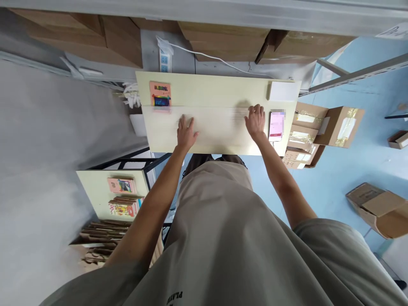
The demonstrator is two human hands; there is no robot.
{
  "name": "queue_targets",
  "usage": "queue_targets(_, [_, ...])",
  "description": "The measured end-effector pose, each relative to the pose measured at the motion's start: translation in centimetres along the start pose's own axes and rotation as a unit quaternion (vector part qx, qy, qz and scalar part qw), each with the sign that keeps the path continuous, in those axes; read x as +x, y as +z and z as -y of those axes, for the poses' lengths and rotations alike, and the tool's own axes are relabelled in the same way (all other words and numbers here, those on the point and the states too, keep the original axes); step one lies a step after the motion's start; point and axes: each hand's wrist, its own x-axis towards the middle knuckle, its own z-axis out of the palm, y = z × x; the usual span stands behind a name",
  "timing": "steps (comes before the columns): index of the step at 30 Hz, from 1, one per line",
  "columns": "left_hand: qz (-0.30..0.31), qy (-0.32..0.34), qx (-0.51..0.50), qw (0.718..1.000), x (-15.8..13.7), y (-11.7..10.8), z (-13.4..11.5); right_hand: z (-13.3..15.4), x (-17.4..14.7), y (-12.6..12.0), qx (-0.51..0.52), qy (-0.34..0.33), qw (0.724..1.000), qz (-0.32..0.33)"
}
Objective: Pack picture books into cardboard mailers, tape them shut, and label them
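A thin, see-through plastic sheet [219, 127] appears to lie across the front half of the pale tabletop [204, 89]. Its straight far edge crosses the lower part of a pink printed packet [160, 93] at the left. My left hand [186, 132] rests on the sheet, fingers spread and holding nothing. Near the sheet's far edge, my right hand [256, 121] presses down with bent, slightly parted fingers. Just right of it lies a phone [276, 126] with a lit screen. A white box [282, 91] sits at the far right corner.
Behind the table are cardboard boxes [226, 40] and a power strip [165, 61] with a white cable. Taped cartons [302, 131] stand to the right. At lower left, a small side table [92, 187] carries pink packets [121, 185], near a carton of folded cardboard [102, 236].
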Motion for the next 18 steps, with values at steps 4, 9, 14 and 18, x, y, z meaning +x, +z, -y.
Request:
queue_targets(4, [0.001, 0.018, -0.02, 1.0, -0.3, 0.1, 0.5, 0.6, -3.0, 3.8, 0.047, 0.039, 0.998, 0.015])
queue_targets(9, [0.01, 0.03, 0.001, 0.999, 0.4, -0.2, 1.8, 0.2, -4.2, 5.5, 0.082, 0.085, 0.993, 0.021])
queue_targets(14, [0.034, 0.078, 0.028, 0.996, 2.7, -1.8, 4.5, 4.1, -2.6, 6.4, 0.086, 0.103, 0.991, -0.026])
queue_targets(18, [0.032, 0.078, -0.043, 0.996, 5.0, -5.6, 7.3, 12.4, -0.9, 8.7, 0.164, 0.001, 0.986, -0.018])
